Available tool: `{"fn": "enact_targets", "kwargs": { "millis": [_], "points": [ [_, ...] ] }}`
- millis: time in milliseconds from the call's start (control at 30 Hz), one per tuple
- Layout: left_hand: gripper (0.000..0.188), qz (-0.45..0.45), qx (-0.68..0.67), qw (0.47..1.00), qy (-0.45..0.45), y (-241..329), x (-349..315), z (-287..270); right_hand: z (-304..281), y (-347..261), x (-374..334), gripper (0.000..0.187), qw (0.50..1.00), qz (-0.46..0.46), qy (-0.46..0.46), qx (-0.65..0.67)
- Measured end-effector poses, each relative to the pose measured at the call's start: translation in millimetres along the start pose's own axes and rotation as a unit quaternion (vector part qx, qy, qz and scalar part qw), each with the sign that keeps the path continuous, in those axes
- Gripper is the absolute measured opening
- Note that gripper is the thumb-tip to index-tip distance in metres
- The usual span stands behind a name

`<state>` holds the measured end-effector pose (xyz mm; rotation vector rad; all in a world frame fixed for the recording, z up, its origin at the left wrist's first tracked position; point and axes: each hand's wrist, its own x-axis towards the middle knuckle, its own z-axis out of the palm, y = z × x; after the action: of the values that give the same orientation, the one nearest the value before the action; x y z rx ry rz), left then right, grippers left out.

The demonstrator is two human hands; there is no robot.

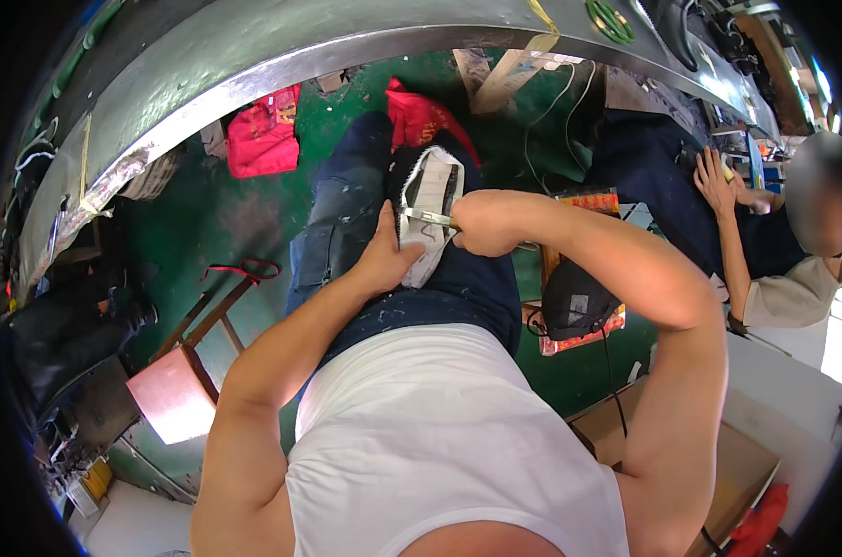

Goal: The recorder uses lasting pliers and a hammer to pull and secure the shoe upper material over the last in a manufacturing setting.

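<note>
A shoe, sole side up with a pale bottom and a whitish, ragged rim, lies across my lap on dark blue trousers. My left hand grips its left edge, thumb stretched over the near end. In my right hand is a pair of metal pliers, held level from the right. Their jaws reach across the shoe to its left rim, close to my left fingers. Whether the jaws pinch the material is too small to tell. My right fist hides most of the pliers' handles.
A metal workbench curves across the far side. Red bags lie on the green floor. Left stands a pink-topped stool; right, a black bag and a cardboard box. A co-worker's hand shows at far right.
</note>
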<state>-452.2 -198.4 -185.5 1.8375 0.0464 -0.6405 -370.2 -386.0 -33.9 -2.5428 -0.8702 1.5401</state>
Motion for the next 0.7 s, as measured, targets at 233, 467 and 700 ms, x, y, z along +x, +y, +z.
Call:
{"fn": "enact_targets", "kwargs": {
  "millis": [233, 467, 700],
  "points": [
    [0.077, -0.096, -0.556, 0.826, 0.005, 4, 8, -18, 59, 21, 36, 0.027, 0.976, -0.059, 0.189, 0.090],
    [0.067, -0.075, -0.124, 0.963, 0.226, 8, 37, -1, 98, 5, 43, 0.024, 0.920, -0.017, 0.331, 0.210],
    [0.055, -0.017, 0.047, 0.969, 0.243, 13, 27, 2, 84, 21, 15, 0.028, 0.963, 0.033, 0.244, 0.112]
  ]
}}
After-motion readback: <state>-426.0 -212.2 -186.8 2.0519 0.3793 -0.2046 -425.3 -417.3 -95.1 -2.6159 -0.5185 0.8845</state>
